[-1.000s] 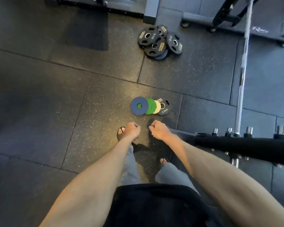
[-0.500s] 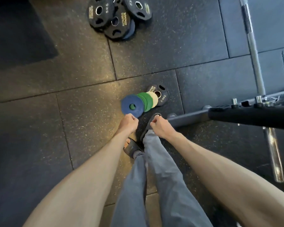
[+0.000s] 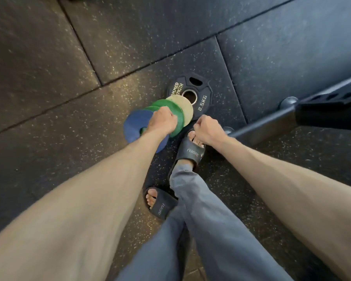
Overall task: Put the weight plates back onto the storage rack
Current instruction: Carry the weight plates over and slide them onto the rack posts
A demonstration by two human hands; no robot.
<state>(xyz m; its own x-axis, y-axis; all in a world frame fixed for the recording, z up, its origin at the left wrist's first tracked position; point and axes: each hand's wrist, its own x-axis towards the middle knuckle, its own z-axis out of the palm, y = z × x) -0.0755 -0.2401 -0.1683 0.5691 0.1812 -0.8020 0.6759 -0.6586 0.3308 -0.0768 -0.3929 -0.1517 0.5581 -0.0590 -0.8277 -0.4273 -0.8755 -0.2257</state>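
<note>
Left hand (image 3: 162, 122) was over the round blue rubber plate (image 3: 136, 128) and green plates (image 3: 176, 116), grip indiscernible. Right hand (image 3: 208, 129) was fisted, empty.

You are standing on floor tiles (image 3: 190, 27) of matt, grainy rubber flecked with pale specks. The black plate (image 3: 201, 94) looks like matt rubber or plastic, with a bright metal ring round its hole. The blue plate (image 3: 133, 126), the green plates (image 3: 171, 108) and the cream plate (image 3: 185, 106) seem smooth and dull, perhaps rubber; blur hides detail. The rack tube (image 3: 272, 120) has a satin black finish. Your slides (image 3: 190, 153) are smooth moulded plastic or foam, your trousers (image 3: 207, 230) soft cloth.
</note>
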